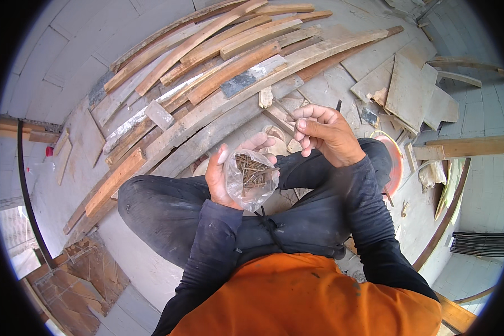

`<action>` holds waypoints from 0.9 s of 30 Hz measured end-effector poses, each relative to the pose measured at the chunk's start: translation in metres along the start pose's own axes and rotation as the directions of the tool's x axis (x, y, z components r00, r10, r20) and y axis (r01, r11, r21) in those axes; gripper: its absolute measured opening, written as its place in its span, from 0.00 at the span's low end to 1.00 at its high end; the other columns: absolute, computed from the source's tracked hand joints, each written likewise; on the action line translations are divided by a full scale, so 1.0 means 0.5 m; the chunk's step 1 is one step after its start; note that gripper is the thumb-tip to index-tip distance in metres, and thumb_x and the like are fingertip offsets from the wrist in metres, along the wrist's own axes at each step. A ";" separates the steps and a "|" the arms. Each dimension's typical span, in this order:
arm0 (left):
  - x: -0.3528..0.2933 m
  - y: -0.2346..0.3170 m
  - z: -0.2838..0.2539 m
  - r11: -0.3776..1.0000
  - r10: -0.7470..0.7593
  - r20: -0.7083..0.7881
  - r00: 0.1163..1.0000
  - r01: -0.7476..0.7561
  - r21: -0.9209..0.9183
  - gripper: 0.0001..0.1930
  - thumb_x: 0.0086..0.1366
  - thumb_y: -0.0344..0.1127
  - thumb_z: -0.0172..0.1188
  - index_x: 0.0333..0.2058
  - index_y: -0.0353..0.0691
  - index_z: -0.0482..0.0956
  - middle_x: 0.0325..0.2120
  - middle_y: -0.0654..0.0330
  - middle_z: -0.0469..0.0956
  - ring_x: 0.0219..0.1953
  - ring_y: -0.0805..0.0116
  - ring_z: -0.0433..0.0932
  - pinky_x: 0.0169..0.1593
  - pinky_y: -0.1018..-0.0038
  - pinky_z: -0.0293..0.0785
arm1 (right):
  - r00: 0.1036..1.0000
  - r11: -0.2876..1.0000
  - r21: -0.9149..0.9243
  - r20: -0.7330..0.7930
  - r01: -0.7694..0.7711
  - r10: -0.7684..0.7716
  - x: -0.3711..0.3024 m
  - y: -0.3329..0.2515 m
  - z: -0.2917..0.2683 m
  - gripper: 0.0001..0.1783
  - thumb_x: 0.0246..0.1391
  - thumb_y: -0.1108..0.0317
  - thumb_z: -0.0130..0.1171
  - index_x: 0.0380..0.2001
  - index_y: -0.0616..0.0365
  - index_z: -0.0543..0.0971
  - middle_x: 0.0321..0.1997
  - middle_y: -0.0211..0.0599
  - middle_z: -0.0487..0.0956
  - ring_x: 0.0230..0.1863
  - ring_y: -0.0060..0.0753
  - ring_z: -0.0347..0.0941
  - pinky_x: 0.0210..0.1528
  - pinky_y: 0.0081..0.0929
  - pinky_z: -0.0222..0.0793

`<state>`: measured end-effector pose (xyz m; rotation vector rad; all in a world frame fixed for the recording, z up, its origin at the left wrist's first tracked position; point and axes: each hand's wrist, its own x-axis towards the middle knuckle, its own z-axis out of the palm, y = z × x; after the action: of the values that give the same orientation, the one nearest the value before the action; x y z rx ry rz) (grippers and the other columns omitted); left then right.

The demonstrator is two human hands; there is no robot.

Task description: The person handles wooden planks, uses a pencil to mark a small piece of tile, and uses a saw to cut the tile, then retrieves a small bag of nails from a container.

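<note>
Head view. The person sits on the floor (369,53) with knees drawn up, dark trousers and dark sleeves, orange shirt at the lower edge.

The left hand (221,176) is clamped on a clear plastic bag (251,180), thumb up along the bag's left side and fingers curled round behind its mouth. The bag sits above the lap, between the knees, and holds a bunch of rusty nails (251,171) lying mostly in its upper half.

The right hand (326,131) is raised just above and to the right of the bag, apart from it. Its fingers are drawn together with the tips bent inward; one thin nail appears to be pinched at the fingertips, though this is too small to confirm.

A stack of long wooden planks (218,67) lies beyond the knees, running from lower left to upper right; its near edge comes close to the left knee. Flat board offcuts (411,89) lie beyond the right hand. An orange disc-shaped thing (395,162) sits touching the right knee, mostly hidden. A black cable (25,190) runs along the left side.

Open floor shows between the stack and the offcuts, and at lower left below the left thigh.
</note>
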<state>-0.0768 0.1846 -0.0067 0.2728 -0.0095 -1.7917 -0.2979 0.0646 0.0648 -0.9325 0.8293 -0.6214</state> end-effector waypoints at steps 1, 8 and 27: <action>0.000 -0.002 -0.001 1.000 -0.005 0.005 1.000 0.005 0.004 0.44 0.69 0.65 0.52 0.66 0.27 0.67 0.61 0.45 0.72 0.51 0.50 0.81 0.48 0.48 0.84 | 0.999 0.999 0.034 -0.033 0.026 -0.025 -0.020 -0.015 -0.016 0.18 0.64 0.67 0.67 0.51 0.68 0.79 0.34 0.38 0.84 0.28 0.23 0.81 0.30 0.21 0.83; -0.018 0.031 -0.065 0.993 0.065 0.190 0.980 -0.045 -0.105 0.40 0.72 0.55 0.59 0.74 0.39 0.59 0.71 0.51 0.64 0.59 0.55 0.72 0.59 0.55 0.75 | 0.587 0.840 -0.542 -0.668 0.038 -0.458 -0.277 -0.120 -0.299 0.15 0.62 0.65 0.68 0.45 0.67 0.84 0.33 0.35 0.84 0.28 0.22 0.78 0.32 0.23 0.80; 0.011 -0.008 -0.001 0.995 -0.012 0.077 0.997 0.020 -0.101 0.41 0.72 0.62 0.52 0.69 0.31 0.64 0.67 0.46 0.69 0.56 0.50 0.78 0.58 0.52 0.78 | 0.832 0.458 -0.809 0.067 0.369 -0.551 -0.161 -0.103 0.053 0.15 0.59 0.67 0.68 0.49 0.59 0.85 0.37 0.32 0.81 0.35 0.26 0.76 0.40 0.26 0.71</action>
<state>-0.0815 0.1806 -0.0087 0.1310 0.0299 -1.8115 -0.3256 0.1140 0.1462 -2.0246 1.0742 -0.8453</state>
